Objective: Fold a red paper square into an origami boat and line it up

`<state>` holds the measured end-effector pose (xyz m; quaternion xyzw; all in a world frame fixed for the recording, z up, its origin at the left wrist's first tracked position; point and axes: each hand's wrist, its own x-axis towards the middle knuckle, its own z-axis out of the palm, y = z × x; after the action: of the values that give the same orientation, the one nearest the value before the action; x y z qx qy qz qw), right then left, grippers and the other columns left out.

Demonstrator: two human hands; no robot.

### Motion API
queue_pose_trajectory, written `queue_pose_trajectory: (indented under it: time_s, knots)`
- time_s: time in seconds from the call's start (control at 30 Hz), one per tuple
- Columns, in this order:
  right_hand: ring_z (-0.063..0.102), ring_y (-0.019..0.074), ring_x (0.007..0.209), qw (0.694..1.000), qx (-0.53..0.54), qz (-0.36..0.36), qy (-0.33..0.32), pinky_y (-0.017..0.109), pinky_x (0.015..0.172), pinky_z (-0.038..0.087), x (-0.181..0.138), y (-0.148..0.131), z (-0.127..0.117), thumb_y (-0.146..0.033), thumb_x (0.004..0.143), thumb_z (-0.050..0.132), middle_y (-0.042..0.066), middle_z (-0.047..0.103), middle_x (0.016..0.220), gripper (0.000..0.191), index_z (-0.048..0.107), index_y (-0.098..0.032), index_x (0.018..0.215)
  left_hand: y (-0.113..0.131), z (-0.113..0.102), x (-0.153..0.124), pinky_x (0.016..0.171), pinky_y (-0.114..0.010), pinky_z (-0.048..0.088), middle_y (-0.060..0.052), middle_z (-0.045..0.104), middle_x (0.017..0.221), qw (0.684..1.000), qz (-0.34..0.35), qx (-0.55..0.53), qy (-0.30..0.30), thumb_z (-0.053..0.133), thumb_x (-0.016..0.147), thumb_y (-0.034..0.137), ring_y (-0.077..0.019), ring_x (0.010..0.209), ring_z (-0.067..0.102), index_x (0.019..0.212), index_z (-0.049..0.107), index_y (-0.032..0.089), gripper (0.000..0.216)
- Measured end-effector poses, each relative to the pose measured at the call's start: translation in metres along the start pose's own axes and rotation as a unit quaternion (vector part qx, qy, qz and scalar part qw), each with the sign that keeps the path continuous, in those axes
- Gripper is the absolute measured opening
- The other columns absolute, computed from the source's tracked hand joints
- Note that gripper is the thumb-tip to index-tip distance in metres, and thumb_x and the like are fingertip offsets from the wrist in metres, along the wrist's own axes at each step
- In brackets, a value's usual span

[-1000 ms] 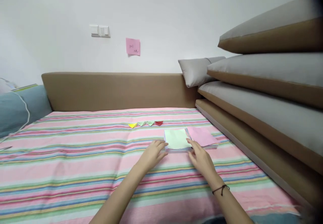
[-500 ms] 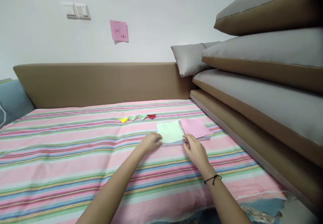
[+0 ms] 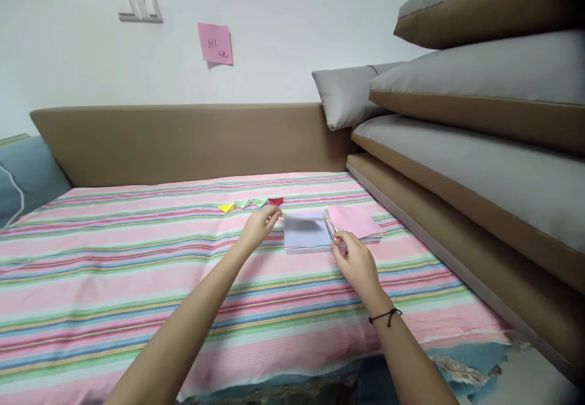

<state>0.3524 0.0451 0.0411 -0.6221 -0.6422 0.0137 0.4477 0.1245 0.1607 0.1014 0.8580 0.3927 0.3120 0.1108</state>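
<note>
At the left, four folded paper triangles, one yellow point(image 3: 226, 207), two pale green point(image 3: 258, 202) and one red point(image 3: 276, 201), lie in a row on the striped cloth point(image 3: 114, 271), probably set beyond the papers to leave room for the hands. The left hand point(image 3: 259, 225) pinches the edge of a thin sheet point(image 3: 297, 215), raised and tilted, presumably so that it parts from the purple-topped stack point(image 3: 305, 240) below. The right hand point(image 3: 358, 264) bends its fingers at that stack's right side, perhaps to steady it; the pink-topped stack point(image 3: 355, 221) sits just beyond.

The sheet shows almost edge-on, so its face is hidden. The thin pale strip point(image 3: 329, 225) by the right fingertips is too small to identify, and whether they grip it I cannot tell. Farther right, the frame cuts off the piled cushions point(image 3: 479, 79).
</note>
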Motion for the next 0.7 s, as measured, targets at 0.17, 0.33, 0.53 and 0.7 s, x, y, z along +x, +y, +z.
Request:
queue_pose_trajectory:
  time_s: [0.17, 0.33, 0.53, 0.7]
  knots:
    - [0.054, 0.0138, 0.056, 0.998, 0.058, 0.013, -0.005, 0.03, 0.061, 0.046, -0.001, -0.003, -0.001, -0.018, 0.077, 0.051, 0.006, 0.06, 0.09, 0.022, 0.055, -0.017, 0.098, 0.017, -0.044, -0.056, 0.075, -0.026, 0.044, -0.004, 0.065, 0.09, 0.998, 0.015, -0.016, 0.063, 0.038, 0.09, 0.029, -0.0165, 0.085, 0.059, 0.092, 0.059, 0.019, 0.024]
    - [0.058, 0.0195, 0.091, 0.976, 0.13, -0.084, -0.153, 0.035, 0.081, 0.049, -0.018, -0.029, -0.005, -0.016, 0.071, 0.061, 0.008, 0.052, 0.119, 0.058, 0.045, -0.024, 0.126, 0.017, -0.049, -0.153, 0.079, -0.026, 0.047, -0.004, 0.066, 0.093, 1.0, 0.01, -0.012, -0.008, 0.039, 0.09, 0.023, -0.0155, 0.09, 0.061, 0.097, 0.058, 0.021, 0.021]
    - [0.04, 0.0277, 0.123, 0.916, 0.08, -0.217, -0.327, 0.044, 0.1, 0.037, -0.06, -0.054, 0.001, -0.016, 0.065, 0.071, 0.008, 0.046, 0.134, 0.055, 0.058, -0.028, 0.117, 0.021, -0.037, -0.226, 0.076, -0.025, 0.048, -0.005, 0.065, 0.094, 0.994, 0.028, 0.003, -0.102, 0.036, 0.091, 0.018, -0.0152, 0.088, 0.061, 0.105, 0.057, 0.022, 0.025]
    - [0.037, 0.0315, 0.126, 0.887, 0.059, -0.225, -0.4, 0.05, 0.103, 0.03, -0.087, -0.042, 0.001, -0.03, 0.058, 0.08, 0.009, 0.045, 0.136, 0.068, 0.056, -0.029, 0.121, 0.026, -0.04, -0.245, 0.072, -0.026, 0.048, -0.006, 0.066, 0.087, 0.986, 0.076, 0.033, -0.147, 0.036, 0.091, 0.021, -0.0165, 0.082, 0.061, 0.105, 0.058, 0.023, 0.026]
